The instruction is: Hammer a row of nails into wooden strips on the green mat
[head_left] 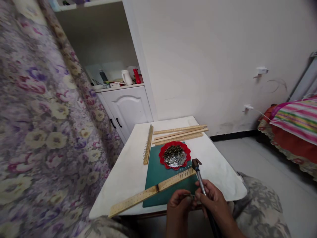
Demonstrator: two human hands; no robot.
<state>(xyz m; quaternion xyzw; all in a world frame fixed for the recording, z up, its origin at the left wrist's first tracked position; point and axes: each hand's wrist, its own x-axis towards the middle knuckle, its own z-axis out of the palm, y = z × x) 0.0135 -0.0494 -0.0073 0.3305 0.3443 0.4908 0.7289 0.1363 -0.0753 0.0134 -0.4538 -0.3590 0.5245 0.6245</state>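
My right hand (216, 200) is closed round the handle of a small hammer (198, 170), whose dark head hovers by the right end of a long wooden strip (148, 193). That strip lies slantwise over a green cutting mat (155, 177) and has a few nails standing in its right end. My left hand (178, 201) pinches a thin nail (189, 195) just below the mat, its tip touching the right hand's fingers. A red scalloped dish (174, 155) full of nails sits on the mat behind the strip.
The white table (128, 172) also carries a wooden strip set with a row of nails (148, 144) and a few bare strips (179, 133) at the back. A floral curtain hangs left, a white cabinet (126, 107) stands behind, a striped bed (294, 122) lies right.
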